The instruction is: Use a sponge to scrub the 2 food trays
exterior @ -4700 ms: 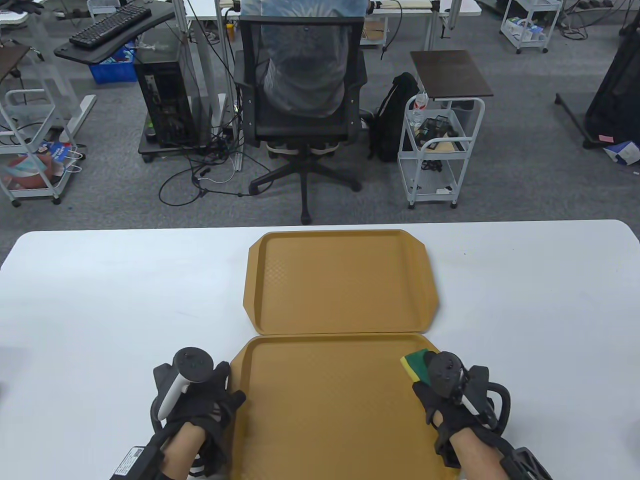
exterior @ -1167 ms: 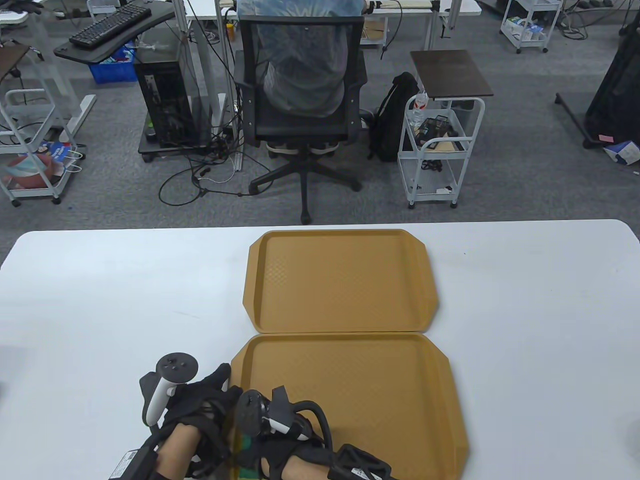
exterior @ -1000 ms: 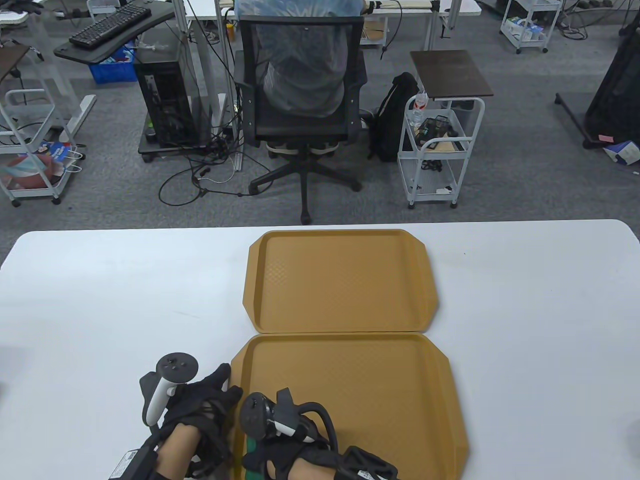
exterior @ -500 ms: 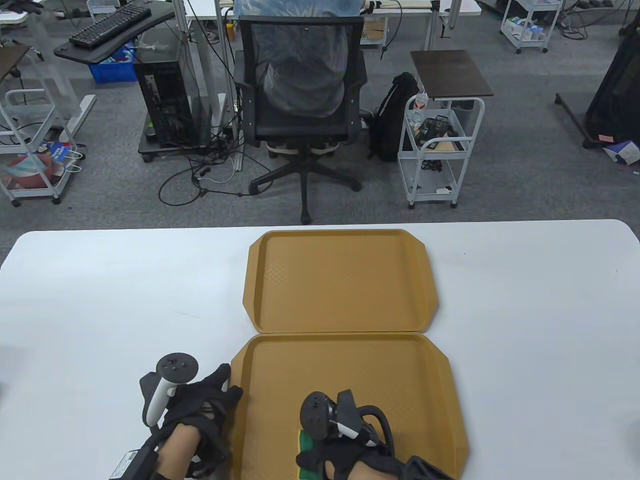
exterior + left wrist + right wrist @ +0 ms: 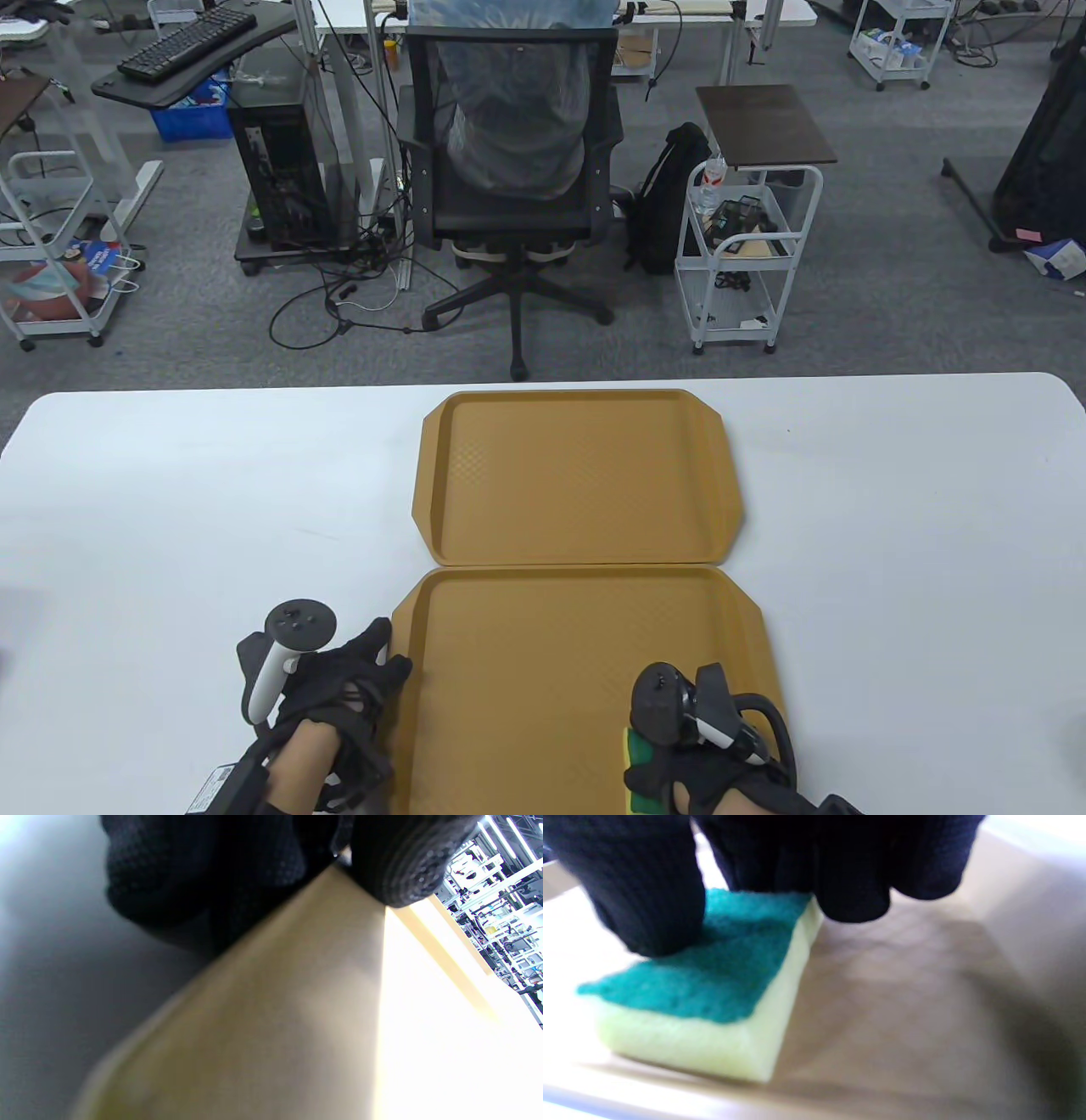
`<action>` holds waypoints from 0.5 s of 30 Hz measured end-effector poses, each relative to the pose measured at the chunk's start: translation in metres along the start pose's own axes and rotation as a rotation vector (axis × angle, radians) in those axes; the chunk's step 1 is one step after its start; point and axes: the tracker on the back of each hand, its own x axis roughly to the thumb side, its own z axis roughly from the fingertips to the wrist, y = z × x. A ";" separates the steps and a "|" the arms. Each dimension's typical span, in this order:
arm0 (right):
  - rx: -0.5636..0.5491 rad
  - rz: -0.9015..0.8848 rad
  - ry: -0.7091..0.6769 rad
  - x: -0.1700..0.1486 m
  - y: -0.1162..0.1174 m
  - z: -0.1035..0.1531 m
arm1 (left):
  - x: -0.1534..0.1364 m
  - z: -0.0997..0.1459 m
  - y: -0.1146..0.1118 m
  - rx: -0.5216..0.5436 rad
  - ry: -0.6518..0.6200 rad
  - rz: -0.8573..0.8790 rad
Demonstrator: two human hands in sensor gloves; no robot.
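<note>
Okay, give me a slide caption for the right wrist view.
Gloved right hand presses a green-topped yellow sponge flat on the tan plastic food tray.

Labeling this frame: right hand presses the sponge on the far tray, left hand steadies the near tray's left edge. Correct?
Not quite: the sponge is on the near tray, not the far tray, as the table view shows. The right hand does press it there, and the left hand steadies that same tray's left edge.
</note>
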 end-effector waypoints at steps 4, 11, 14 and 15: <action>-0.015 0.038 0.024 -0.015 -0.003 0.006 | 0.000 0.000 0.000 0.001 0.000 -0.001; -0.047 0.126 0.066 -0.033 -0.006 0.013 | 0.000 0.000 0.000 0.001 0.000 0.001; -0.050 0.147 0.071 -0.038 -0.007 0.015 | 0.000 0.000 0.000 0.000 0.000 0.001; -0.055 0.160 0.076 -0.038 -0.007 0.015 | 0.000 0.000 0.000 -0.001 0.000 0.001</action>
